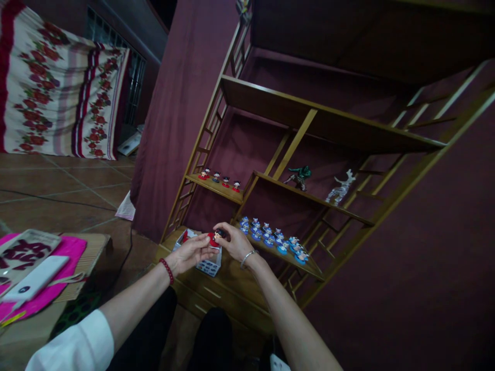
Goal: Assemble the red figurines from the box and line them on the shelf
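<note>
Between both hands is a small figurine (pixel 218 234) with a dark head and a red base. My left hand (pixel 196 251), red beaded bracelet at the wrist, closes on its red lower part. From the other side, the fingers of my right hand (pixel 231 241) are closed about its dark head; a silver bangle circles that wrist. Just beneath the hands a white box (pixel 212 266) stands on the cabinet's lower ledge, partly covered by them. Red figurines (pixel 226 181) stand on the small upper left shelf. Several blue-and-white figurines (pixel 267 234) line a lower shelf to the right.
The wooden shelf unit (pixel 270 93) rises against a maroon curtain. A green statuette (pixel 300 176) and a clear deer-like figure (pixel 342 186) occupy its middle shelf. At left, a cardboard-topped surface (pixel 91 257) carries a white device (pixel 36 278) on pink material. A floral cloth (pixel 58 87) hangs behind.
</note>
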The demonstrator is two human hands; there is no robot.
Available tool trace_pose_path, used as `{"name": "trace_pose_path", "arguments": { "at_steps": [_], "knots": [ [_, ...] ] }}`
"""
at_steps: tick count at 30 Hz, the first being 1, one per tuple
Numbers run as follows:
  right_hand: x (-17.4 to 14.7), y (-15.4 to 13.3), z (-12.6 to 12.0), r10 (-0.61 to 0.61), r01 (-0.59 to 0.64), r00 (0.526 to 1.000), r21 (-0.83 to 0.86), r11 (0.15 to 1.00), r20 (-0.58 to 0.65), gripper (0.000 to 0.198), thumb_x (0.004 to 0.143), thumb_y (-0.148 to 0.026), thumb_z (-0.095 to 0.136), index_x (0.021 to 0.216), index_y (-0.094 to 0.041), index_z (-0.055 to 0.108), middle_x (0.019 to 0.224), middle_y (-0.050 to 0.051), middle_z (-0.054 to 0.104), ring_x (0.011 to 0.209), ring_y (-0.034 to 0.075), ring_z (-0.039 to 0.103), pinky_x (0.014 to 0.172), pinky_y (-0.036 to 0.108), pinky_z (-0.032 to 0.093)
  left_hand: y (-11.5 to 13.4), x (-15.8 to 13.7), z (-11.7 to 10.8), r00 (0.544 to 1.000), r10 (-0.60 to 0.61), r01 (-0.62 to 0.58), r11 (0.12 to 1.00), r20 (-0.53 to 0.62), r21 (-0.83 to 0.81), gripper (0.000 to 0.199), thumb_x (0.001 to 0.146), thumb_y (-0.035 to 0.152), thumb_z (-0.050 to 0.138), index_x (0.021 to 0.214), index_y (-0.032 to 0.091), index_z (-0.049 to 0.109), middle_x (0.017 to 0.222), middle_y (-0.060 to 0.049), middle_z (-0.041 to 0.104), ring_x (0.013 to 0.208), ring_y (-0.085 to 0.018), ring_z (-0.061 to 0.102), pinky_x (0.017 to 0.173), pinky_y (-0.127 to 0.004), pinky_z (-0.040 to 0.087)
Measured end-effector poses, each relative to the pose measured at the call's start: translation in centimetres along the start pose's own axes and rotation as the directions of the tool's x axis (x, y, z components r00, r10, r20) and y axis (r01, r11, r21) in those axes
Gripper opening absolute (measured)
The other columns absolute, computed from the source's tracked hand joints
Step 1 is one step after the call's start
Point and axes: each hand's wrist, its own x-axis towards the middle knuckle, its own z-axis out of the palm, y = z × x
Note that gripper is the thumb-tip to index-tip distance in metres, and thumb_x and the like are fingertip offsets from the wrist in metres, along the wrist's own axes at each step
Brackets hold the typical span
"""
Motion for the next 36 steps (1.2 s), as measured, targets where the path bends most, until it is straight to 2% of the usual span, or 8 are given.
{"name": "trace_pose_path", "arguments": {
  "at_steps": [7,13,19,28,32,36],
  "knots": [
    [1.5,0.0,-1.2,-0.02,0.019,1.0,-0.068,0.998,-0.017,0.026,0.072,-0.021,0.054,0.097,-0.021,0.057,0.082,-0.001,0.059,0.06,0.009,0.047,0.062,0.022,0.039,1.2,1.3,0.4,0.999,0.023,-0.023,1.0,0.027,-0.022,0.021,0.074,0.018,0.062,0.094,0.013,0.059,0.087,-0.008,0.066,0.079,-0.018,0.064,0.07,-0.025,0.046],
    [2.9,0.3,-2.0,-0.027,0.028,1.0,-0.089,0.996,0.013,0.029,0.072,-0.021,0.055,0.102,-0.022,0.057,0.087,0.0,0.061,0.062,0.009,0.049,0.064,0.023,0.041,2.0,2.4,0.1,0.999,0.022,-0.022,1.0,0.033,-0.01,0.025,0.076,0.021,0.06,0.099,0.013,0.058,0.091,-0.011,0.066,0.081,-0.019,0.064,0.071,-0.026,0.047],
    [4.0,0.9,-2.5,0.033,-0.031,0.998,-0.04,0.999,0.049,0.04,0.072,-0.019,0.057,0.112,-0.024,0.055,0.094,0.002,0.064,0.069,0.011,0.056,0.068,0.025,0.044,2.6,3.2,-0.2,1.0,0.016,-0.015,0.999,0.026,-0.046,0.022,0.076,0.019,0.059,0.097,0.012,0.058,0.09,-0.01,0.066,0.082,-0.02,0.064,0.071,-0.027,0.046],
    [5.0,2.7,-1.7,0.068,-0.074,0.996,0.123,0.99,0.049,0.039,0.07,-0.018,0.06,0.109,-0.022,0.056,0.094,0.002,0.064,0.075,0.011,0.059,0.072,0.026,0.047,2.5,3.9,-0.9,1.0,-0.023,0.023,0.995,0.002,-0.092,0.02,0.077,0.017,0.056,0.097,0.013,0.059,0.091,-0.011,0.066,0.084,-0.02,0.063,0.072,-0.027,0.045],
    [5.0,3.3,-1.2,0.075,-0.08,0.996,0.101,0.992,0.056,0.041,0.069,-0.017,0.059,0.11,-0.021,0.057,0.094,0.003,0.065,0.076,0.012,0.059,0.071,0.026,0.047,2.1,4.2,-1.0,0.999,-0.034,0.03,0.993,-0.031,-0.11,0.019,0.078,0.016,0.054,0.096,0.013,0.059,0.088,-0.01,0.067,0.083,-0.02,0.063,0.071,-0.027,0.045],
    [5.0,4.2,-0.8,0.077,-0.081,0.995,0.05,0.995,0.062,0.038,0.071,-0.022,0.058,0.109,-0.022,0.058,0.081,0.0,0.065,0.066,0.012,0.058,0.064,0.024,0.046,1.7,4.7,-1.0,0.997,-0.044,0.035,0.992,-0.07,-0.124,0.016,0.077,0.016,0.054,0.092,0.014,0.059,0.088,-0.009,0.066,0.082,-0.02,0.063,0.071,-0.027,0.045]
  ]
}}
